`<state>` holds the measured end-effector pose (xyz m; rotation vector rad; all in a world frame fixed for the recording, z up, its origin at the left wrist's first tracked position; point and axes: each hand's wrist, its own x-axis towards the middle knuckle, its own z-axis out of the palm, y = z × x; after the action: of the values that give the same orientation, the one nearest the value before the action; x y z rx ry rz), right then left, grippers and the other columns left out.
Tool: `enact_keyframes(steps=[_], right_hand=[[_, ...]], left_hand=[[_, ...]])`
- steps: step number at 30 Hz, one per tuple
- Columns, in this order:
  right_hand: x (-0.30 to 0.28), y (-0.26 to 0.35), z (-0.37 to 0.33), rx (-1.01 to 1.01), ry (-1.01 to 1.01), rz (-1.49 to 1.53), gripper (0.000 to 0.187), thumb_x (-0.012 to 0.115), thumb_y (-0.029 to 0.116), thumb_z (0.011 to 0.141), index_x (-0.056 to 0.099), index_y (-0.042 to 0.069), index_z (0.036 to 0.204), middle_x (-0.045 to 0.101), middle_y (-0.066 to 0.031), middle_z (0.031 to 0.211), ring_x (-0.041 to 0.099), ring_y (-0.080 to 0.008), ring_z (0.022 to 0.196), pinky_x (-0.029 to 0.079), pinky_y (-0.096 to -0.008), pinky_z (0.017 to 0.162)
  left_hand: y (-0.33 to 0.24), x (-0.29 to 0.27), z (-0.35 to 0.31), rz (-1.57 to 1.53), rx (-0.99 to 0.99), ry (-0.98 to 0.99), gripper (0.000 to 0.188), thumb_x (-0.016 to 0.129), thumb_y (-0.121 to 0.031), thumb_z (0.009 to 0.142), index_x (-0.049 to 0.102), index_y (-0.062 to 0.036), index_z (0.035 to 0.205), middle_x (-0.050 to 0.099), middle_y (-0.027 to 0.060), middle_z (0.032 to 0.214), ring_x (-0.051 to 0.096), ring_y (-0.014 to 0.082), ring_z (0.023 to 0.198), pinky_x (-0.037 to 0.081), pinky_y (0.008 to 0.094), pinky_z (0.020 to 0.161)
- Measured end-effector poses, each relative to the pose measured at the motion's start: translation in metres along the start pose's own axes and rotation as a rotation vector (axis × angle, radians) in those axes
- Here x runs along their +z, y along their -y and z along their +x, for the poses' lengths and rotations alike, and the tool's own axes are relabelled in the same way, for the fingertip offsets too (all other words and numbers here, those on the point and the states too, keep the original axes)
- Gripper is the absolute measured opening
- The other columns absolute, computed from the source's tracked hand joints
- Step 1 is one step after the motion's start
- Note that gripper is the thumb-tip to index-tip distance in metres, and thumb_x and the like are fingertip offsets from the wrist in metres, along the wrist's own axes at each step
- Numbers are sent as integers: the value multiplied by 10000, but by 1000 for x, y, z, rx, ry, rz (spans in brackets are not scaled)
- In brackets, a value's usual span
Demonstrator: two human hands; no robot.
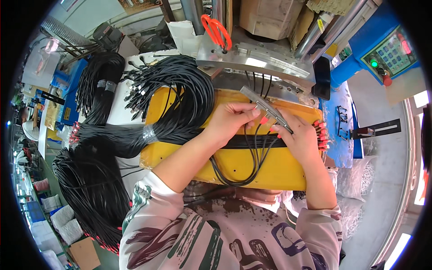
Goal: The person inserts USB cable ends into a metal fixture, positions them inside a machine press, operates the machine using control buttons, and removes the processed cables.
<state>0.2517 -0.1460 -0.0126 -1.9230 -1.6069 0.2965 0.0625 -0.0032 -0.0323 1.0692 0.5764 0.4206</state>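
My right hand grips a narrow grey metal bar, a slotted mould strip by its look, held slantwise over the yellow board. Against the bar's near edge, my left hand pinches with thumb and forefinger; a black cable runs up to those fingers, its tip covered. Thin black cables hang from the bar in a loop over the yellow board. Red ends show beside the bar between my hands.
Black cable bundles lie to the left, one tied with clear wrap. Behind the board is a machine's metal block with orange-red loops above. A blue control panel stands at right. Red-tipped cable ends protrude at the board's right edge.
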Motion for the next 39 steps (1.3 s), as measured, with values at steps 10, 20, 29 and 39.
enact_keyframes(steps=[10, 20, 29, 39], right_hand=[[-2, 7, 0, 101, 84, 108, 363, 671, 200, 950, 635, 36, 1272, 700, -193, 1112, 674, -366, 1033, 520, -397, 908], [1, -16, -7, 21, -38, 38, 275, 599, 204, 999, 661, 15, 1189, 702, -191, 1015, 668, -354, 988, 504, -382, 900], [10, -43, 40, 139, 54, 120, 285, 555, 223, 1031, 690, -2, 1142, 721, -182, 1039, 693, -265, 967, 512, -349, 879], [10, -32, 41, 172, 4, 137, 251, 579, 188, 1015, 699, -1, 1131, 730, -152, 973, 697, -267, 914, 522, -346, 844]], left_hand=[[14, 1, 5, -53, 34, -50, 257, 722, -148, 954, 722, 24, 1144, 703, 22, 929, 602, 88, 783, 493, 242, 729], [-6, 12, 91, -227, 202, -243, 227, 688, -129, 944, 647, -8, 1132, 666, 43, 852, 616, 153, 700, 509, 272, 645], [11, -6, 42, 8, -134, -4, 225, 557, -233, 1049, 622, -38, 1139, 579, 13, 789, 520, 109, 613, 447, 283, 539], [-7, -6, 25, -27, -113, -82, 298, 491, -273, 1075, 622, -21, 1164, 683, 64, 939, 622, 148, 711, 528, 289, 648]])
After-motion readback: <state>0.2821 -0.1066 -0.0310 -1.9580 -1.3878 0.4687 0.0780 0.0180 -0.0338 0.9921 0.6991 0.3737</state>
